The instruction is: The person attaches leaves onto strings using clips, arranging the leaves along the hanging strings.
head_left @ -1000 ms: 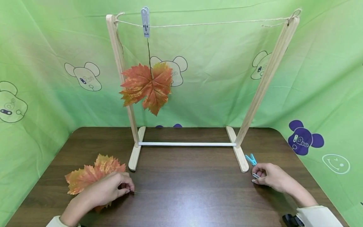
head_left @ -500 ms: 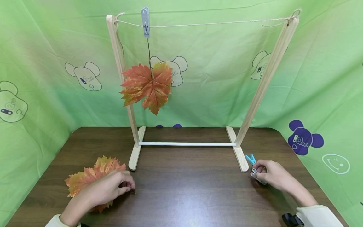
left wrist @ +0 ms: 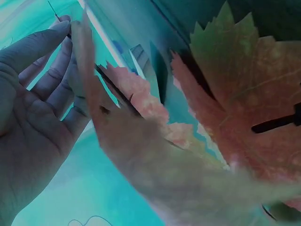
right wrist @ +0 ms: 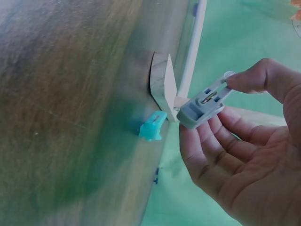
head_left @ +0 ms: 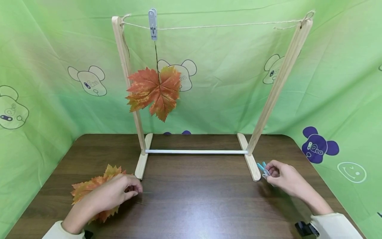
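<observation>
Plainly — right fingers (right wrist: 256,77) pinch grey clothespin (right wrist: 195,113) | left fingers (left wrist: 37,45) pinch leaf stem (left wrist: 53,9) | clothespin's spring (right wrist: 209,98) — right wrist view only

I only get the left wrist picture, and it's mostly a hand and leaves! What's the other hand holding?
Observer: The right hand is pinching a grey peg.
Child: Cool! Is there another peg close to it?
Observer: Yes, a blue peg is on the table, beside a wooden foot.
Child: And is anything hung up?
Observer: Yes, one leaf hangs from a second grey peg on the string.
</observation>
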### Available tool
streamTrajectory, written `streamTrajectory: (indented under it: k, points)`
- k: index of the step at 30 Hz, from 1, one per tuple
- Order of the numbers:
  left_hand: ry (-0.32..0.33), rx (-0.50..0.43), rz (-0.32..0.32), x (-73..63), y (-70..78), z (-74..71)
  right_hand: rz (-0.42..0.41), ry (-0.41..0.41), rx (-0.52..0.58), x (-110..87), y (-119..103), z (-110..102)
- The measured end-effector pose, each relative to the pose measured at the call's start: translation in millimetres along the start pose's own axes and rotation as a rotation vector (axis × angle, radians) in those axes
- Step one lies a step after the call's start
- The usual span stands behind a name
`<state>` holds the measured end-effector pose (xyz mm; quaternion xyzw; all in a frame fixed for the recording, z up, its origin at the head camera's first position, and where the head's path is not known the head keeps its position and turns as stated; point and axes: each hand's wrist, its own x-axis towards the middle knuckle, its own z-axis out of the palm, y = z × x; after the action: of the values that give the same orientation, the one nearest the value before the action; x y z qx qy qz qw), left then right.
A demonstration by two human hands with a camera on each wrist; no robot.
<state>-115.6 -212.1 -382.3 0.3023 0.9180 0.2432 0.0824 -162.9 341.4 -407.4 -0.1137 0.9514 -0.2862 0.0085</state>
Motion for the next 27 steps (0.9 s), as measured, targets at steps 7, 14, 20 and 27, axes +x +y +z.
streamTrajectory:
  k: [7,14,20,27]
  points:
    - [0.005,-0.002,0.003,2.4,3.4,-5.4,-0.015,0.03,-0.003,1.2,-4,-3]
    - [0.031,0.018,0.033,4.1,5.7,-9.4,-0.024,0.042,-0.005,1.4,-8,-6]
    - [0.031,0.029,0.018,5.5,9.8,-15.5,-0.02,0.055,0.011,1.3,-12,-7]
    - [0.057,0.035,0.029,8.5,14.5,-20.3,-0.042,0.077,0.029,2.7,-16,-8]
